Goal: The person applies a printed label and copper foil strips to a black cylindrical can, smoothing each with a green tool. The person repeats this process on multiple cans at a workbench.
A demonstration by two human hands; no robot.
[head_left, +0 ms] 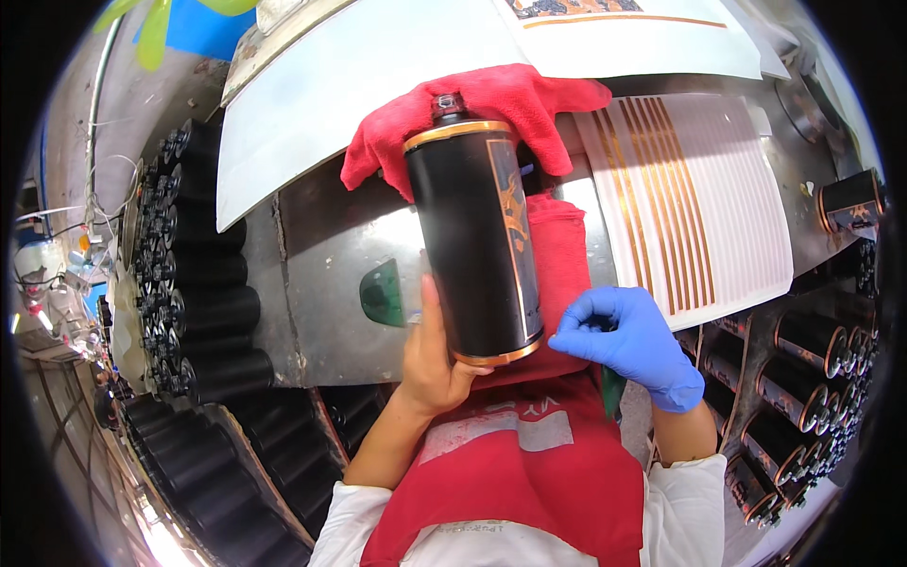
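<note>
A black bottle with gold bands at both ends leans across the middle, its narrow neck on a red cloth. A grey, orange-patterned decal panel runs along its right side. My bare left hand grips its lower end, fingers along the left side and thumb below. In a blue glove, my right hand is pinched closed just right of the bottle's lower end; anything between the fingertips is too small to make out. A green translucent piece lies on the metal table, left of the bottle.
White sheets cover the table's far side. At right lies a ribbed white sheet with gold strips. Plain black bottles crowd the left; decorated ones fill racks at right. One decorated bottle sits at the table's right end.
</note>
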